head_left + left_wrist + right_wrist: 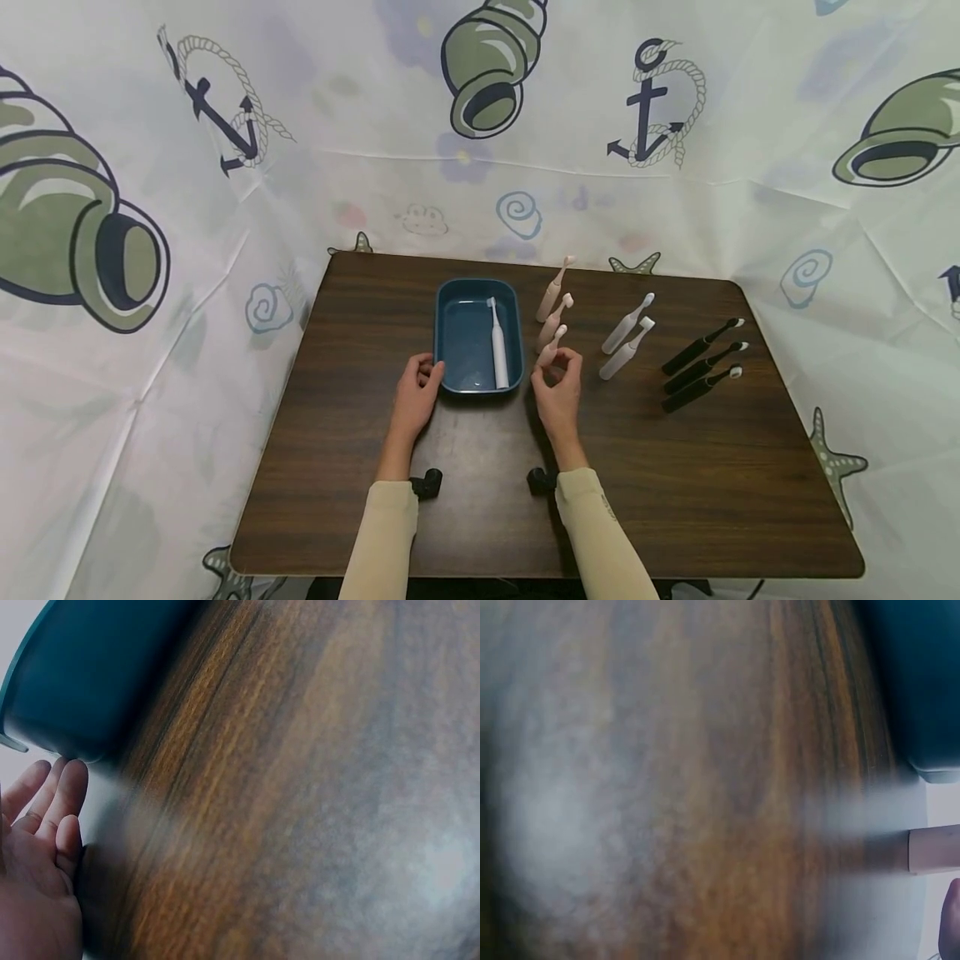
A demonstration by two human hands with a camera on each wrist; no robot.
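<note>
A blue tray (472, 375) stands on the table with one white electric toothbrush (498, 354) lying inside it. My left hand (416, 396) is at the tray's near left side, its fingertips touching the wall; the left wrist view shows these fingers (69, 787) loosely extended. To the right of the tray, my right hand (558, 396) pinches the nearest pink electric toothbrush (551, 348) between thumb and fingers. The base of that pink toothbrush (934, 850) shows at the right wrist view's edge, where most of the right hand is out of sight.
Two more pink toothbrushes (550, 298) lie just beyond my right hand. Further right are two white toothbrushes (618, 360), then three black ones (686, 400). The brown wooden table (480, 517) ends at a patterned cloth (390, 200) behind.
</note>
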